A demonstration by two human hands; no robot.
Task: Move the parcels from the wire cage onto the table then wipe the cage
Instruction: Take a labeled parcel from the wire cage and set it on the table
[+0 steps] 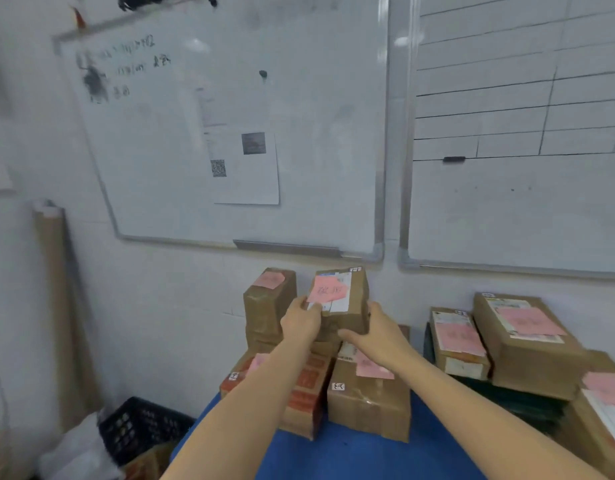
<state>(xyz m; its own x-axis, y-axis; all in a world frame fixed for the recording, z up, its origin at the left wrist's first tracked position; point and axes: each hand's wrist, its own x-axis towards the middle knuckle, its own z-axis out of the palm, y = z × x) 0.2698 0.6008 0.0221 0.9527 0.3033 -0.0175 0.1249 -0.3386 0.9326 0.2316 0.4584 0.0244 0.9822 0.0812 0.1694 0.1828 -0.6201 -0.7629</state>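
Brown cardboard is what I am holding right now. My left hand (300, 318) and my right hand (375, 332) are squeezed on the two sides of a small parcel (344, 306) with a pink note (325, 289) stuck on top. My fingers are wrapped on its edges, so both hands are closed tight on it.

The parcel is up at the back of the blue table (351, 455), close to the wall. It sits on top of other parcels, or just above them. I cannot tell if it is all the way down. Just beside it on the left stands a tall parcel (269, 299), very near but I cannot tell if they touch. Under my arms lie a box with red print (309, 389) and a plain brown box (371, 400). More parcels (520, 337) are piled off to the right. A big whiteboard (229, 116) hangs on the wall behind.

I cannot see the wire cage at all from here. So I think I am in the first part of the job, putting parcels on the table. The wiping comes later.

What I should do next, I think, is make sure this parcel sits flat and does not wobble. The pile is getting high, and a push could knock the tall one over. Then I would let go slowly, one hand at a time, and go look in the cage for more.
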